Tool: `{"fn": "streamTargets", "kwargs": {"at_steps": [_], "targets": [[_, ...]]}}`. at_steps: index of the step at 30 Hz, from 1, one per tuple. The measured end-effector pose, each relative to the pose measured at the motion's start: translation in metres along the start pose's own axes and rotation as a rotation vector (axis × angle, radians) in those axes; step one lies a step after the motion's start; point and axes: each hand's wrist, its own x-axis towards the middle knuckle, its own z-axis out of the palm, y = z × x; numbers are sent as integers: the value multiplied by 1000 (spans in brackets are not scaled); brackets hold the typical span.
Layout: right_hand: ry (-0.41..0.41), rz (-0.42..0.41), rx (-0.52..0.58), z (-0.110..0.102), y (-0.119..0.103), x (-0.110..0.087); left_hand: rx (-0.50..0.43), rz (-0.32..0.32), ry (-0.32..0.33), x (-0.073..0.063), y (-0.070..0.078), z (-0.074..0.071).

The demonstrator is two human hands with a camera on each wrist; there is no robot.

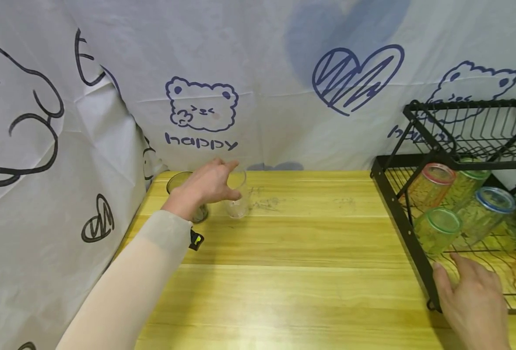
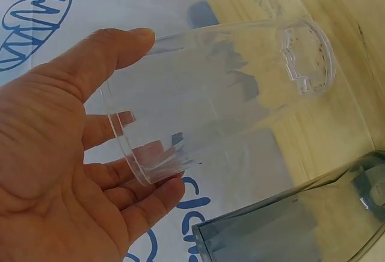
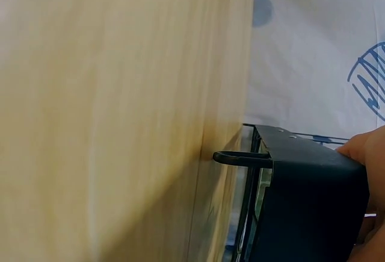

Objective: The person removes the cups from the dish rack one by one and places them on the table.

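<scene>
Honestly, the spacing on the left is what should be watched. The clear cup (image 2: 231, 90) is held near its rim by the left hand (image 1: 207, 184), thumb on one side and fingers (image 2: 150, 211) curled round the other, toward the far left end of the tabletop (image 1: 310, 243). Just beside it the dark cup (image 2: 264, 232) is stood, half hidden under that hand in the head view. So if the hand is dropped or swung left, the dark cup could be clipped and tipped over.

Also, only the top end is held and the wall looks smooth, so the clear cup could be let slip if it's squeezed too lightly, or toppled if it's tugged sideways with the base down.

Over on the right, the near left corner of the rack (image 1: 405, 233) is covered by the right hand (image 1: 474, 296). Those fingers are mostly cut off in the right wrist view, so whether the frame is gripped or just touched can't be told. If it's bumped or yanked there, the cups inside could be knocked together, with the green cup (image 1: 433, 238) probably hit first, being nearest.
</scene>
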Motion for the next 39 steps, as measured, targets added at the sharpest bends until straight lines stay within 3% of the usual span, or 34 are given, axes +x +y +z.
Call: {"fn": "streamTargets", "kwargs": {"at_steps": [11,28,34,39], "targets": [[-11,-15,0,0,3,0,9,-10,-15,5,-3,3],[55,-93,30,5,9,-2,60,-5,-55,11,-3,8],[71,-106,35,4,9,-1,24,13,-114,11,-6,-2],[86,-103,29,5,8,-2,-43,54,-120,12,-9,-12]]}}
